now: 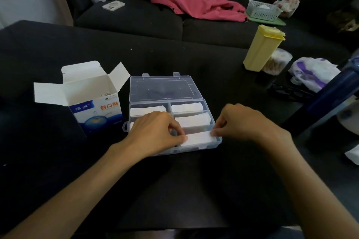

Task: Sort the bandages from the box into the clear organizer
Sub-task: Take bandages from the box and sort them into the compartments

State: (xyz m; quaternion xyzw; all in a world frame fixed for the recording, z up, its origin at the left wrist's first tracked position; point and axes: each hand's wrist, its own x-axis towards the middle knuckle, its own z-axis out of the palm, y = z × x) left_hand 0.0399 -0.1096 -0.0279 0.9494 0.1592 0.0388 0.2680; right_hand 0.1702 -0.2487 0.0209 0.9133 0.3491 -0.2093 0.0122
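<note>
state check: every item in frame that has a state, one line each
bandage box: upright, top flaps open
clear organizer: lid folded back, open
bandage stack: in the near right compartment, held at both ends
left hand: pinches the stack's left end
right hand: pinches the stack's right end
far right compartments: filled with bandages
yellow container: upright, lid closed

Head-worn wide-angle view, facing forward and down, close over table [194, 190]
</note>
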